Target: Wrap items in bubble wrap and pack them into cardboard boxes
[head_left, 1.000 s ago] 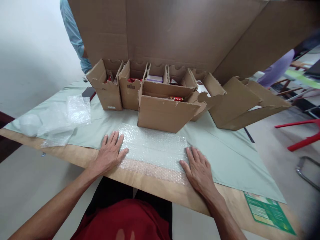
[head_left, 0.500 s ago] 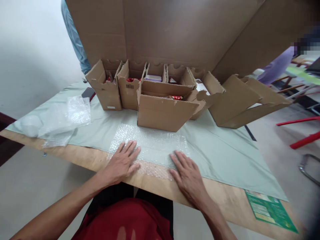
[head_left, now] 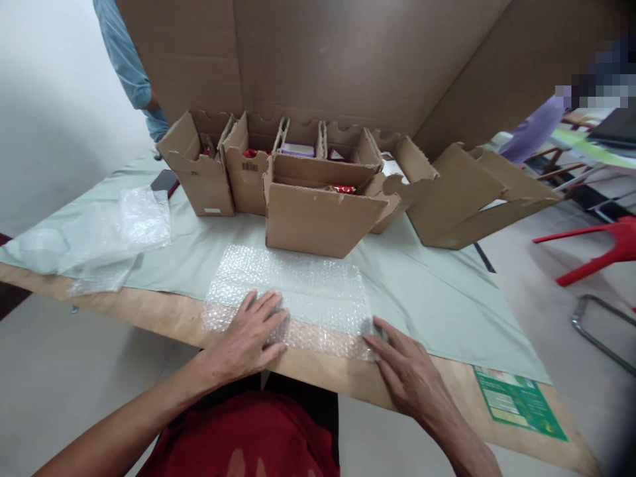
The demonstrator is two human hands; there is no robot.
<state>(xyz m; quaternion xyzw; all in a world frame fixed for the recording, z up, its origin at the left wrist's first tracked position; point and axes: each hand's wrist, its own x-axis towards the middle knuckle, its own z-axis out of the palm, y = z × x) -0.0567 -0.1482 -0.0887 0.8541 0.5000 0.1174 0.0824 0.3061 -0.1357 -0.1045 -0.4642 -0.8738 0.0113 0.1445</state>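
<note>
Now our left hand (head_left: 251, 334) lies flat and open on the knobbly bubble wrap (head_left: 308, 291) at the near edge of the tabletop (head_left: 450, 387), our right hand (head_left: 407, 371), open too, touching its corner. Behind, a cardboard box (head_left: 318, 222) holds a red packet (head_left: 342, 189)

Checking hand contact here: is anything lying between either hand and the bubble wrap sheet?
Nothing visible does. The left hand lies flat on the bubble wrap sheet, and the right hand touches its near right corner. The cardboard box stands behind the sheet, beyond both hands.

both hands flat, left hand (head_left: 251, 334) and right hand (head_left: 408, 372), on bubble wrap (head_left: 308, 291) before cardboard box (head_left: 318, 215)
</note>
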